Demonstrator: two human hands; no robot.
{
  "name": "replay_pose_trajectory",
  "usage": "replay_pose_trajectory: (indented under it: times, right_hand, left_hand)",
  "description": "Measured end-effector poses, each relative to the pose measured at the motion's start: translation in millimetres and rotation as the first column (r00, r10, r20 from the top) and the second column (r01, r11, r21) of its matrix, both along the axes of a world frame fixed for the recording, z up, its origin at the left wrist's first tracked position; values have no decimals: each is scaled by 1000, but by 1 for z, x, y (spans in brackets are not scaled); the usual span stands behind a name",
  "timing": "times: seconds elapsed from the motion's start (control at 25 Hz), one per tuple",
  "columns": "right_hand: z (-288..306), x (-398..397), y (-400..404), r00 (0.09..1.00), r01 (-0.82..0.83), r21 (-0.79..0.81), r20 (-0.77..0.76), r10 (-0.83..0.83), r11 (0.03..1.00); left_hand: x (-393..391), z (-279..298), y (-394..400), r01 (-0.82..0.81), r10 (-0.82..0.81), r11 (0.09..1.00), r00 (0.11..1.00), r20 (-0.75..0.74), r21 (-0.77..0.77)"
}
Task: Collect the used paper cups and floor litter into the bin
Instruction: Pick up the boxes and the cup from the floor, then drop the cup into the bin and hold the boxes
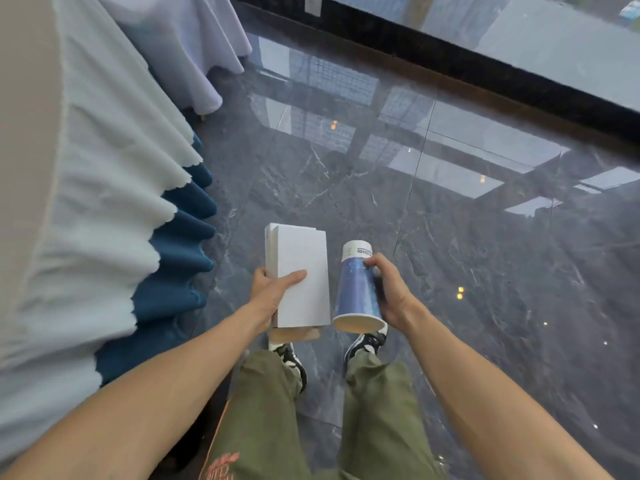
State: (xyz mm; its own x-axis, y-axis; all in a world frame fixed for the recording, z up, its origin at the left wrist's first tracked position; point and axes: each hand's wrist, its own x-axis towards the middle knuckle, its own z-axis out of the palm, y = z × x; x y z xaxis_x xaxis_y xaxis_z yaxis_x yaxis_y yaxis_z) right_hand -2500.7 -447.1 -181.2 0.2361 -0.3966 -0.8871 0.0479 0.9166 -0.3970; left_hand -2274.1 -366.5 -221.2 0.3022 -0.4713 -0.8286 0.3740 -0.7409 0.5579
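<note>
Both hands are closed on something: the left hand (273, 292) grips a white box (299, 275) from its left edge, thumb lying across the front face and fingers hidden behind, while the right hand (388, 289) wraps a blue paper cup (356, 289) from the right side, fingertips pressing near its white base band. Box and cup are held side by side in front of the body, close together but not touching, above the floor (450, 237). That cup lies tilted, its open mouth turned toward the camera and its base pointing away; a barcode shows on the white band. Its inside looks pale, and whether anything is in it cannot be told. One end of the box, the near lower one, looks open or brownish, though the detail is unclear. Below the hands are olive trousers (374, 410) and two dark-and-white shoes (367, 341), standing on dark, glossy marble-patterned tiles that mirror a window grid. To the left hangs a table skirt (104, 202) of pale cloth with a scalloped edge over blue pleats (187, 237). Further off at upper left, another white drape (194, 46) reaches the floor. A dark ledge (450, 57) crosses the upper right.
</note>
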Motion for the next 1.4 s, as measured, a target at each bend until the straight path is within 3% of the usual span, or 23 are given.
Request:
replay_pose_trajectory:
  times: [0.16,0.28,0.48,0.64,0.8,1.0,1.24,1.4]
  right_hand:
    - [70,35,38,1000,22,-22,6,-22,1000]
    - [88,54,62,996,23,-65,-86,-29,998]
    - [101,70,107,938,-163,-194,-335,91,967]
    - [111,73,142,822,-419,-281,-522,229,863]
    - [125,73,181,885,-418,-331,-358,298,846]
    - [140,78,223,888,-448,-344,-282,364,826]
    - [147,90,259,788,-615,-314,-208,580,723]
    - [132,100,279,861,-508,-216,-99,499,834]
  left_hand:
    - [1,59,44,2,-2,1000,1000,31,1]
    - [-4,78,70,-43,42,999,997,65,13]
    - [-14,89,117,-175,169,984,979,113,43]
    - [-24,94,162,-259,252,964,962,102,57]
    - [-23,103,201,-347,337,937,929,154,40]
    - [-23,119,244,-304,300,953,935,188,-8]
    - [-9,123,290,-369,358,929,911,203,15]
    - [6,117,331,-383,372,923,916,150,51]
